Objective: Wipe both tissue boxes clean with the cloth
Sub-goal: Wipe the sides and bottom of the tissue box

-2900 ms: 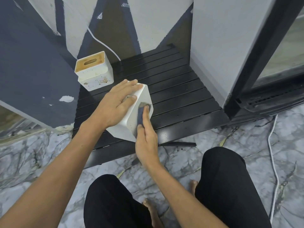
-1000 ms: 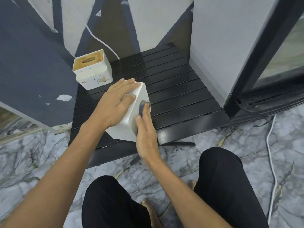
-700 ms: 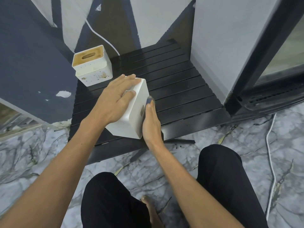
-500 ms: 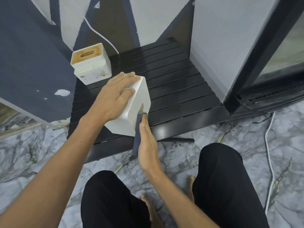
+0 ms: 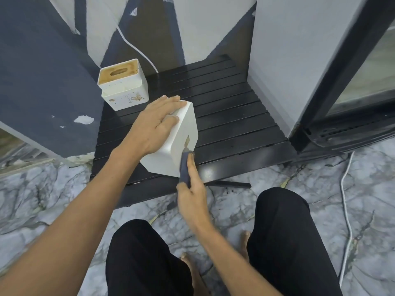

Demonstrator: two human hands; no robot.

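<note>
A white tissue box [image 5: 183, 135] lies tipped on its side on the black slatted platform [image 5: 230, 116]. My left hand [image 5: 154, 127] rests flat on its upper face and holds it steady. My right hand [image 5: 192, 189] presses a dark blue cloth [image 5: 184, 167] against the box's near right face, low down by the bottom corner. A brownish mark [image 5: 187, 140] shows on that face just above the cloth. The second tissue box [image 5: 124, 86], white with a brown top and brown stains on its front, stands upright at the platform's back left.
A grey cabinet [image 5: 288, 60] with a black-framed glass door [image 5: 363, 82] borders the platform on the right. A dark blue wall panel [image 5: 42, 71] stands left. White cables [image 5: 346, 189] run over the marble floor [image 5: 235, 210]. My knees in black trousers [image 5: 282, 231] are below.
My right hand has slid the cloth from the upper part of the box's right face down to its lower edge. My left hand and the box stay put.
</note>
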